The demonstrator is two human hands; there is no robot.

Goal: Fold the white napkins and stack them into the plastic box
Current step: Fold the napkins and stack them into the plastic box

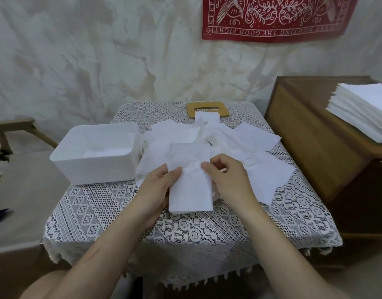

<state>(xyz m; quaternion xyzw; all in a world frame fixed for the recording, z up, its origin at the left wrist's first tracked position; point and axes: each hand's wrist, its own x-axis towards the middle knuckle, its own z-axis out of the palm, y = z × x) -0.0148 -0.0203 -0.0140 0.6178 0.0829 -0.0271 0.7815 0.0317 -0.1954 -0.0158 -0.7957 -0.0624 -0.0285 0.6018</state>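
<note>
- folding the napkin strip (190, 190) in half is, we judge, the step in hand. it lies lengthwise toward us on the table (185, 231), its far half over the loose napkin pile (246, 152).
- to do it well we would bring one end over onto the other and square the edges before pressing. then we would smooth the crease with a flat finger, gently, since thin paper skews and tears easily.
- our left hand (159, 186) grips the strip's left edge about mid-length, its fingers (175, 171) curled onto the paper.
- our right hand (228, 180) pinches the right edge just opposite, its fingers (209, 167) bent close together on the napkin. neither hand is slack.
- the plastic box (62, 156) stands open just left of the pile, near our left hand. something white lies at its bottom, but we cannot tell how many napkins.
- many loose sheets lie unfolded in the pile, so we judge the task far from done.
</note>
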